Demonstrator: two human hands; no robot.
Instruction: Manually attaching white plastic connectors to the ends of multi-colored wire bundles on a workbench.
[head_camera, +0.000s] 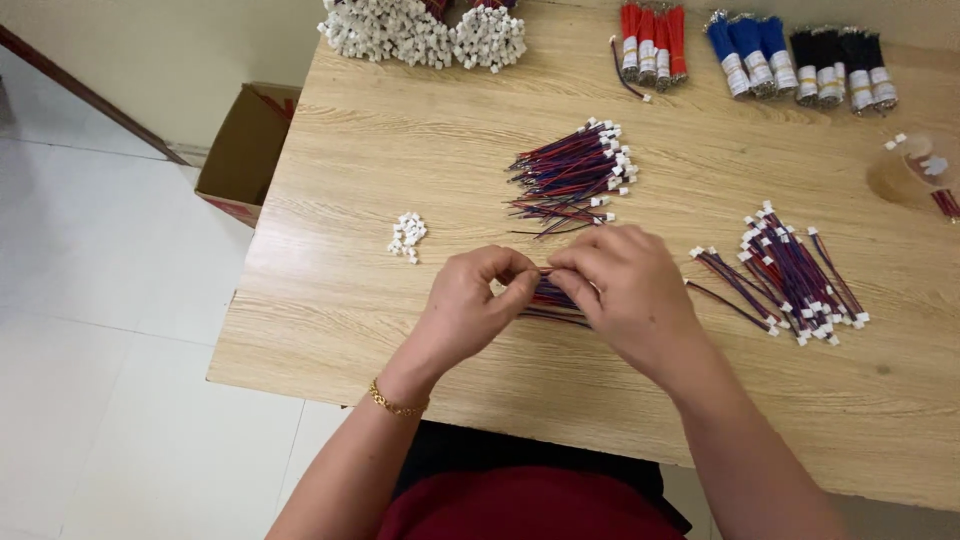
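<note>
My left hand (470, 300) and my right hand (625, 285) meet fingertip to fingertip over the wooden table (400, 330). Both pinch a thin red-blue-black wire (545, 270) between them. Under the hands lies a small bunch of loose wires (552, 298), partly hidden. A little heap of white plastic connectors (407, 235) sits to the left of my left hand. A pile of wires with white connectors (575, 175) lies just beyond the hands. Another such pile (790, 275) lies to the right of my right hand.
At the table's far edge stand bundles of white connectors (425, 35), red wires (652, 42), blue wires (745, 50) and black wires (842, 65). A clear cup (925, 165) sits far right. A cardboard box (245, 150) stands on the tiled floor left of the table.
</note>
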